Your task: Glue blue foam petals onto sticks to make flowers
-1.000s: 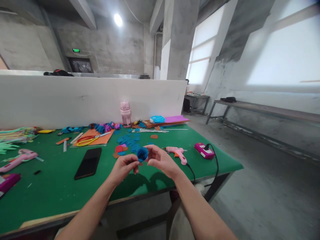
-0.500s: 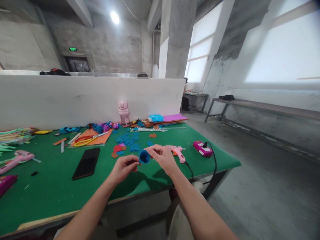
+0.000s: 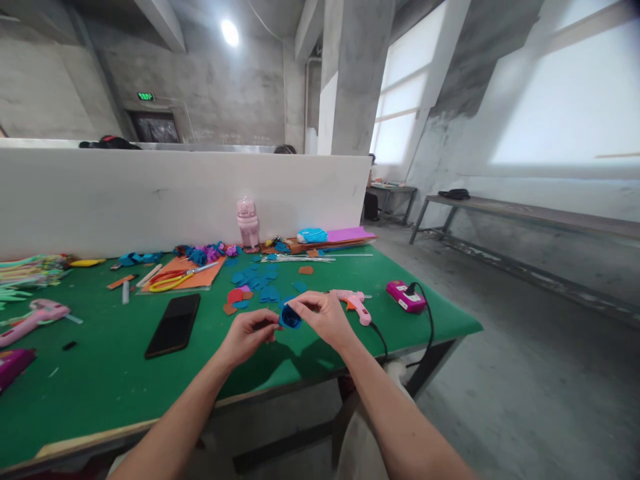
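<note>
A small blue rolled felt flower (image 3: pixel 289 316) is held over the green table (image 3: pixel 105 373) between both my hands. My left hand (image 3: pixel 246 335) pinches its base from below on the left. My right hand (image 3: pixel 325 319) pinches its petals from the right. Loose blue and red felt petals (image 3: pixel 255 287) lie on the table just behind the flower. A pink glue gun (image 3: pixel 354 302) lies right of my right hand, its black cord running off the table edge.
A black phone (image 3: pixel 173 325) lies to the left. Yellow-handled scissors (image 3: pixel 173 279) rest on orange felt. A pink bottle (image 3: pixel 249 223) stands by the white divider (image 3: pixel 150 193). A pink power strip (image 3: pixel 406 297) sits at the right edge. Another pink glue gun (image 3: pixel 31 319) lies far left.
The flower and both hands have dropped slightly toward the table. My right fingers have shifted on the flower's petals.
</note>
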Available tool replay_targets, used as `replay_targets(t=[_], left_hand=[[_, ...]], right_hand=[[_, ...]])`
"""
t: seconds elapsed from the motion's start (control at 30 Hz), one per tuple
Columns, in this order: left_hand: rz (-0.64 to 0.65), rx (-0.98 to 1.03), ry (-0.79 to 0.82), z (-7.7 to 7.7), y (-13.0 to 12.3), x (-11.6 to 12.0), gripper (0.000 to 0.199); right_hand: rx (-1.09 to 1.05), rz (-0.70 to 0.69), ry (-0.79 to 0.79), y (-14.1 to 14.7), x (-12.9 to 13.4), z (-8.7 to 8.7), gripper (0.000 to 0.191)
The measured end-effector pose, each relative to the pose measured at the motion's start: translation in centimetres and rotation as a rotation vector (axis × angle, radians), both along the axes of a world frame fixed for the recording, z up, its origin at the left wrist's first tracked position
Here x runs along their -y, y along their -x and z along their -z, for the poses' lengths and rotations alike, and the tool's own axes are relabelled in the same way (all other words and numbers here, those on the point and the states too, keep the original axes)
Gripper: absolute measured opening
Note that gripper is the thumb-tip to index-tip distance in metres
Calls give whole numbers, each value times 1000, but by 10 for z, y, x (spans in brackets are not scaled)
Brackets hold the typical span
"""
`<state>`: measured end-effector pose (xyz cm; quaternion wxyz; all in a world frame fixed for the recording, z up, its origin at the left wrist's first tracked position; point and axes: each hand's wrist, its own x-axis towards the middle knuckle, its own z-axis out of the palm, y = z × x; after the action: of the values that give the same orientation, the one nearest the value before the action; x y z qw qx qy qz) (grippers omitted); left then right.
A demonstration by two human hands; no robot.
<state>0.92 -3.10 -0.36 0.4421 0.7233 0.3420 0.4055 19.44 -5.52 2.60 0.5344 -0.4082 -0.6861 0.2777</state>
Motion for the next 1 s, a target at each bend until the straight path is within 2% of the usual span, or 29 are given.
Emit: replay_targets(t=[0.1,0.17,0.23,0.4,0.6,0.8,1.0], left_hand=[[-23,14,29,-3,-2,2,10],[-91,75,78,-5,-5,2,11],[-175,183,139,-5,-8,2,14],[-232,465,348,-3,-14,1,21],[-217,589,506,-4,-15,0,25],[-192,645,562,0,-14,-1,24],[-180,670,543,3,-18,4,25]], right_hand=[[-108,-9,81,-1,-1,0,30],[-232,-7,155,-1,-4,1,35],[-305,-17,205,0,-7,4,31],[-210,-97,271,12,-12,16,21],[-196,-124,281,26,-14,24,20],[-156,-49,267,31,-16,27,25],[-74,48,216,39,-14,24,33]])
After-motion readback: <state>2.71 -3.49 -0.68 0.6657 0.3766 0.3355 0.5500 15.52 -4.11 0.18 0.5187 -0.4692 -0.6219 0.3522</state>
